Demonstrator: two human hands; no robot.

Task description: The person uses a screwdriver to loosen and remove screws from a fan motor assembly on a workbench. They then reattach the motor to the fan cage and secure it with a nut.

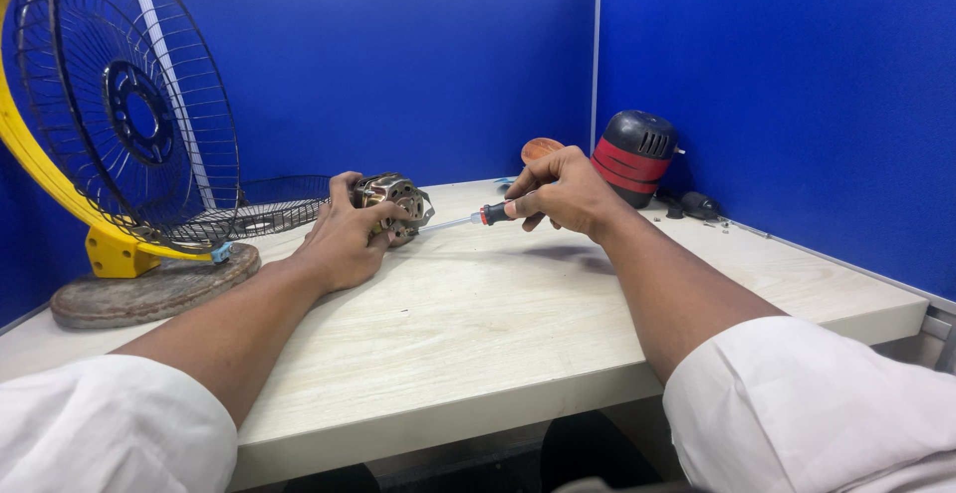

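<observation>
**Inspector:** Report the left hand.

**Assistant:** The left hand [344, 239] rests on the pale wooden table [478, 334] with its fingers curled around a small fan motor [391, 202], metal-cased with copper windings showing. Thumb and fingers press on the motor's near side and top; the motor sits on the tabletop, clamped in that grip.

**Inspector:** And the right hand?

**Assistant:** The right hand [563, 192] is raised off the table, just to the right of the motor. Its fingers are closed around the red-and-black handle of a screwdriver [468, 219]. The steel shaft runs leftward out of the grip, and its tip meets the motor's right face. Whether the tip sits in a screw head cannot be made out.

**Inspector:** What lies around the two grips?

**Assistant:** Left of the motor hand, a black wire fan guard [124, 105] stands upright in a yellow frame [110, 249] on a round, worn base [149, 289]. A second wire guard [264, 209] lies flat between that base and the motor hand, close to the knuckles. Behind the screwdriver hand, a red-and-black motor housing [635, 154] stands by the blue partition [418, 55], with a round brown piece [541, 147] partly hidden by the fingers. Further right of that hand, small dark parts [695, 204] and loose screws lie near the wall.

**Inspector:** Sleeves?

**Assistant:** Both forearms come from white sleeves [817, 403] at the near edge.
</observation>
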